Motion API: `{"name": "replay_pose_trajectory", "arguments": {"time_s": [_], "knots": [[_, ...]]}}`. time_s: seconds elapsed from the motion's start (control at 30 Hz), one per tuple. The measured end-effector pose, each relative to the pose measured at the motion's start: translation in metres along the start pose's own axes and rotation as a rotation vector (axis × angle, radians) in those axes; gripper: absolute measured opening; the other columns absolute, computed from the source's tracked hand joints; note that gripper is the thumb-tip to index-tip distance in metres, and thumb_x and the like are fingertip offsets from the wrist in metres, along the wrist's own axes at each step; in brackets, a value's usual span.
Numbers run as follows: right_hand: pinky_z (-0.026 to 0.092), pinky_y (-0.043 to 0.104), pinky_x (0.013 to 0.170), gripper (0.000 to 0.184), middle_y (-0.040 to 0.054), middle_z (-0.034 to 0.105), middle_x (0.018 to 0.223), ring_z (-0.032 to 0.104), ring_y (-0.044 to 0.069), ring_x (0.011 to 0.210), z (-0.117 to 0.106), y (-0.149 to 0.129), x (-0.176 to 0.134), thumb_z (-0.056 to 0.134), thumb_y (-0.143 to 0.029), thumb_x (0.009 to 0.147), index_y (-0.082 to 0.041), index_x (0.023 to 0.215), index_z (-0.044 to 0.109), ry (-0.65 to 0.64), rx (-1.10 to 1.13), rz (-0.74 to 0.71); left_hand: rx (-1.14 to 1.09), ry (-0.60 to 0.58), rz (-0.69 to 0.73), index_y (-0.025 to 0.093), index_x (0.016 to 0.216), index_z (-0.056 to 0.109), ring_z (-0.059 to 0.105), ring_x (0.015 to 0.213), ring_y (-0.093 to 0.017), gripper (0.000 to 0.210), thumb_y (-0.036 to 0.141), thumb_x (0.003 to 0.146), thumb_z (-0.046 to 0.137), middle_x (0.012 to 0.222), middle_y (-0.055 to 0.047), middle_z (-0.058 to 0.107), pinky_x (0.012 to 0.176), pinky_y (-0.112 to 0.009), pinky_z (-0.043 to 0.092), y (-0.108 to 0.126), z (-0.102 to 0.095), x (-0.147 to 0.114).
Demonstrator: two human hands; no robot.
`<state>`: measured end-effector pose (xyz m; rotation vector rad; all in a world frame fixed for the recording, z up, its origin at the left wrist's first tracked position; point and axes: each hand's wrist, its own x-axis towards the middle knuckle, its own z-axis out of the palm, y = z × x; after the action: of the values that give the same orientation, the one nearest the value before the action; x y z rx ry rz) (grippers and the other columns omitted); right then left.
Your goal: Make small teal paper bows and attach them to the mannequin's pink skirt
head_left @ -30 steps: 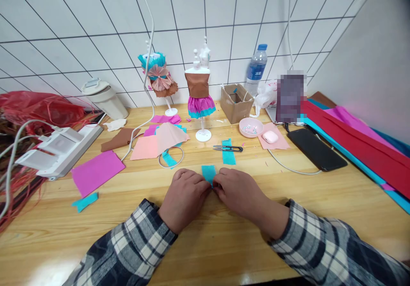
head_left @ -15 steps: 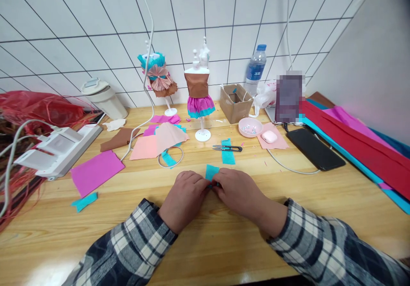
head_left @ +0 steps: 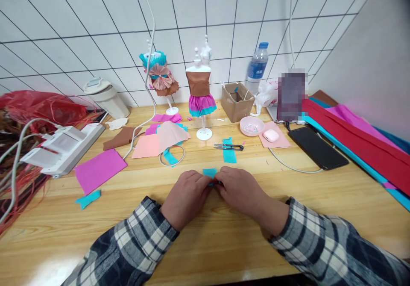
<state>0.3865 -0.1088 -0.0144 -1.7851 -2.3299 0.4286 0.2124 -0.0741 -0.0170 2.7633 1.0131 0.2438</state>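
Between my hands is a small piece of turquoise crepe paper [head_left: 209, 172], its top part showing above my fingertips. My left hand [head_left: 188, 196] pinches its near edge from the left. From the right, my right hand [head_left: 241, 192] pinches the same edge, fingertips almost touching the left ones. The fingers cover most of the lower edge. Just beyond lie black-handled thread snips [head_left: 229, 147] across a turquoise strip [head_left: 229, 155]. Behind them stands a small white dress form [head_left: 204, 133] wearing a brown top [head_left: 198, 84] and a magenta skirt [head_left: 202, 104] with a turquoise hem.
A pink bowl of beads [head_left: 252, 126], a cardboard box [head_left: 237, 102] and a water bottle [head_left: 258, 68] stand at the back. A black phone [head_left: 318, 148] lies right. On the left are a magenta sheet [head_left: 101, 170], a power strip [head_left: 68, 147] and a decorated dress form [head_left: 160, 78].
The visible part of the turquoise paper has become shorter above my fingers. My hands stay nearly in place, still pinching it. The view has shifted slightly.
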Motion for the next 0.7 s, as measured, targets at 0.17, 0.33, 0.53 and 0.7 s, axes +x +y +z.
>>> {"name": "replay_pose_trajectory", "arguments": {"time_s": [0.17, 0.33, 0.53, 0.7], "knots": [[0.033, 0.027, 0.064, 0.014, 0.0012, 0.061, 0.087, 0.058, 0.016, 0.080, 0.0003, 0.0010, -0.0005, 0.049, -0.023, 0.089, -0.022, 0.087, 0.063, 0.019, 0.044, 0.003, -0.005, 0.002, 0.003, 0.019, 0.089, 0.069, 0.058, 0.082, -0.021, 0.018, 0.019, 0.091, 0.051, 0.083, -0.004, 0.067, 0.077, -0.037, 0.046, -0.0003, 0.0000, 0.0006], [0.033, 0.027, 0.064, 0.013, 0.0012, 0.062, 0.086, 0.057, 0.016, 0.079, 0.0003, 0.0020, 0.0000, 0.050, -0.022, 0.088, -0.021, 0.087, 0.063, 0.017, 0.058, 0.003, -0.011, 0.036, 0.041, 0.018, 0.084, 0.070, 0.056, 0.088, -0.021, 0.018, 0.017, 0.089, 0.053, 0.086, -0.005, 0.066, 0.082, -0.038, 0.046, 0.0001, -0.0028, 0.0011], [0.031, 0.028, 0.062, 0.020, 0.0030, 0.063, 0.084, 0.057, 0.016, 0.076, -0.0004, 0.0002, 0.0002, 0.046, -0.023, 0.091, -0.020, 0.084, 0.065, 0.005, 0.023, 0.006, 0.003, 0.018, 0.017, 0.019, 0.092, 0.069, 0.058, 0.081, -0.021, 0.018, 0.018, 0.090, 0.052, 0.082, -0.004, 0.068, 0.078, -0.038, 0.047, -0.0006, 0.0009, 0.0009], [0.032, 0.027, 0.063, 0.017, 0.0026, 0.062, 0.086, 0.057, 0.016, 0.078, -0.0014, -0.0001, -0.0004, 0.048, -0.024, 0.090, -0.020, 0.087, 0.064, 0.006, 0.046, 0.025, -0.001, 0.015, 0.019, 0.019, 0.090, 0.070, 0.057, 0.081, -0.021, 0.018, 0.017, 0.090, 0.053, 0.082, -0.004, 0.067, 0.077, -0.037, 0.047, -0.0003, 0.0023, 0.0010]]}}
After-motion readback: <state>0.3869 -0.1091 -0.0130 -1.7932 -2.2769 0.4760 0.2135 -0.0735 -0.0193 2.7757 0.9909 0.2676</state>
